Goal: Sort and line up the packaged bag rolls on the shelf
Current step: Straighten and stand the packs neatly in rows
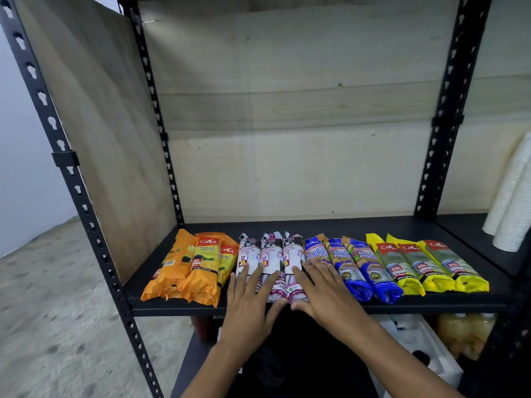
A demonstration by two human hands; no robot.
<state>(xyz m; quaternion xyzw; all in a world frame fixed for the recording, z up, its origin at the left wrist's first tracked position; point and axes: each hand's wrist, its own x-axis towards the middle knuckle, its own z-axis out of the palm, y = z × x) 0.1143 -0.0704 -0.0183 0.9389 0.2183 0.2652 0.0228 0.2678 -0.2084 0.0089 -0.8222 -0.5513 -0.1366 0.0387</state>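
Packaged bag rolls lie side by side on the black shelf (316, 228), grouped by colour. From the left: three orange rolls (198, 265), three white drawstring-bag rolls (270, 254), three blue rolls (359, 265), three yellow rolls (422, 265). My left hand (250, 297) lies flat, fingers spread, on the near ends of the left white rolls. My right hand (321, 288) lies flat on the right white roll and the edge of the first blue roll. Both thumbs meet near the shelf's front edge. Neither hand grips anything.
Black slotted uprights (86, 208) frame the bay, with plywood panels behind and on the left. Stacks of white cups (511, 202) stand on the neighbouring shelf at right. Below, a lower shelf holds a white container (416, 346) and a yellowish pack (462, 331).
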